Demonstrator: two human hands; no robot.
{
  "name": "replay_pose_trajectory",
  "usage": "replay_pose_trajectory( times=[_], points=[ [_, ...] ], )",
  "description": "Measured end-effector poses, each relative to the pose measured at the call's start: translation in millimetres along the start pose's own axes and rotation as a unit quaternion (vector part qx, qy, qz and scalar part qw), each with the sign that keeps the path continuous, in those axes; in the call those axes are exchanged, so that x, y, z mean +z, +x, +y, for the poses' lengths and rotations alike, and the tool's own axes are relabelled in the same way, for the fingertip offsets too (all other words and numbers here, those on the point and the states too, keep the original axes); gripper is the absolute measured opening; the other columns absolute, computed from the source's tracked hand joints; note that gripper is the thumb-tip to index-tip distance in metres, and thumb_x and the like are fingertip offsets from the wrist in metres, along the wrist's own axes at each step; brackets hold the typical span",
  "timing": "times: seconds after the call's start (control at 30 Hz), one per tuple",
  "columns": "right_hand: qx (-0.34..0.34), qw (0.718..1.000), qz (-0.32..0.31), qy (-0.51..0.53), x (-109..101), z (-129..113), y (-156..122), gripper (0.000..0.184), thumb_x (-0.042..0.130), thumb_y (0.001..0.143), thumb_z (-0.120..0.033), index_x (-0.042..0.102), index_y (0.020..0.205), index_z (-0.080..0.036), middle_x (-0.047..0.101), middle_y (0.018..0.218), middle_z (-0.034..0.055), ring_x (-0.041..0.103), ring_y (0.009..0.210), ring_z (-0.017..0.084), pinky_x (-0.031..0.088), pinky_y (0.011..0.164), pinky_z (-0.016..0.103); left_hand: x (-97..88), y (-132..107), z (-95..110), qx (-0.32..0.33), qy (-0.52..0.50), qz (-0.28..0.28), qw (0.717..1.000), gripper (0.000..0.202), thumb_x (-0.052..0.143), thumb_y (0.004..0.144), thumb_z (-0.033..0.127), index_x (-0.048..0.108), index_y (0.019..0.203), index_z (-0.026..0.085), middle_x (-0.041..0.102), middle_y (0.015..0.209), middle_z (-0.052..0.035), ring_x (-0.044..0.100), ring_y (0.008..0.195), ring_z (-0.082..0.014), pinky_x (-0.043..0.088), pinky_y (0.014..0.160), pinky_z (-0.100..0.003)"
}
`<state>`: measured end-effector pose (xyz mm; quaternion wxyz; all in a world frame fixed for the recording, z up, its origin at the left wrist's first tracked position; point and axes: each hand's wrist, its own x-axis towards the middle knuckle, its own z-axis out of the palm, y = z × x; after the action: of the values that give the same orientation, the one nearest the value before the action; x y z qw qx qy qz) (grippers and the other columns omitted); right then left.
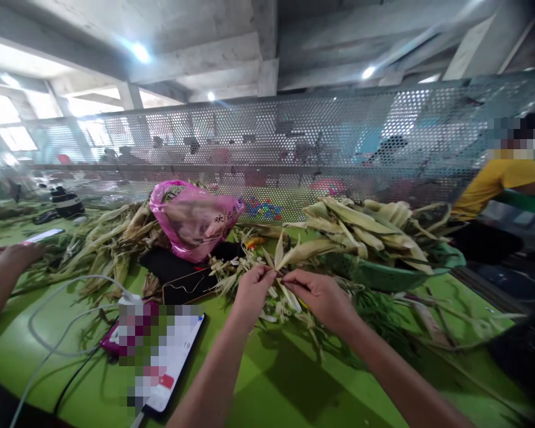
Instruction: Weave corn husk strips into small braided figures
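Pale, dry corn husk strips (280,254) fan upward from between my fingertips at the middle of the view. My left hand (255,291) is closed in a pinch on the base of the husk. From the other side, my right hand (318,294) pinches the same piece, its fingertips almost meeting the left ones. Below and around both hands lie loose husk scraps (232,276) on the green table (267,386). Exactly how the strips are joined between the fingers is hidden.
A green basin (383,274) heaped with husks (370,229) stands at right. A pink plastic bag (196,220), a phone (173,362) and a power strip (129,333) with cables sit at left. Another person's hand (13,261) rests far left. A perforated metal screen (267,134) stands behind.
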<state>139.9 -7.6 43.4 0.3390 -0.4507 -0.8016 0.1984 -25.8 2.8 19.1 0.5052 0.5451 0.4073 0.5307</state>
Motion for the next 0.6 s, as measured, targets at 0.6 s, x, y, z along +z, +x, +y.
replay_pose_trajectory(
  times=[0.6],
  points=[
    [0.004,0.997,0.024,-0.071,1.2,4.4,-2.0,0.020,0.054,0.086,-0.031,0.072,0.085,-0.024,0.072,0.086,0.0049,0.066,0.077,0.021,0.047,0.069,0.029,6.3,-2.2,-5.7,-0.083,-0.136,0.032,0.987,0.032,0.067,0.069,0.045,0.063,0.080,0.015,0.032,0.052,0.0086,0.022,0.043,-0.0041,0.013,0.044,-0.021]
  ],
)
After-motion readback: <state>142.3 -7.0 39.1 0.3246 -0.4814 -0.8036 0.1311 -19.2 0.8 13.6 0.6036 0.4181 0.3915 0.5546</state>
